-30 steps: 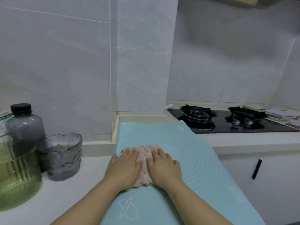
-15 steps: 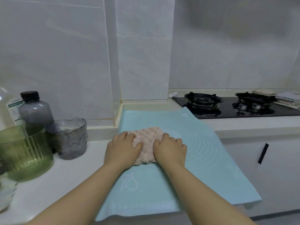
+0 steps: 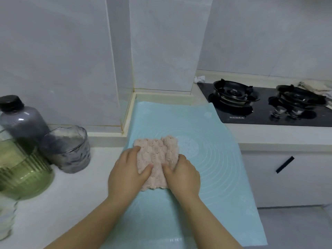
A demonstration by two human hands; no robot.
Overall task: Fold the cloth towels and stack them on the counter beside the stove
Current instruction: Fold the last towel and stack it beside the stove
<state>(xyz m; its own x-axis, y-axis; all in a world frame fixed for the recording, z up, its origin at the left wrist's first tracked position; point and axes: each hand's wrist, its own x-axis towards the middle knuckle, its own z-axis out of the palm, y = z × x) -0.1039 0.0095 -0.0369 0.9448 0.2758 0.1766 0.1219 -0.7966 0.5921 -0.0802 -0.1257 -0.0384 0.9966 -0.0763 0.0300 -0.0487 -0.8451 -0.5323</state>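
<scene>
A small pink textured towel (image 3: pixel 158 151), folded into a rough rectangle, lies on a light blue mat (image 3: pixel 212 159) on the counter left of the stove (image 3: pixel 265 108). My left hand (image 3: pixel 128 169) grips the towel's left edge, thumb on top and fingers curled against the side. On the right edge my right hand (image 3: pixel 182 174) holds it the same way, thumb resting on the fabric. The near part of the towel is hidden between my hands.
A grey glass cup (image 3: pixel 67 150), a dark-capped grey bottle (image 3: pixel 21 121) and a green ribbed glass vessel (image 3: pixel 23 171) stand on the white counter at left. More cloths (image 3: pixel 314 85) lie behind the far burner. A small white rag (image 3: pixel 199 79) sits in the wall corner.
My hands lay flat on top of the towel; they have slid to its left and right edges with thumbs on top. My view has tilted down.
</scene>
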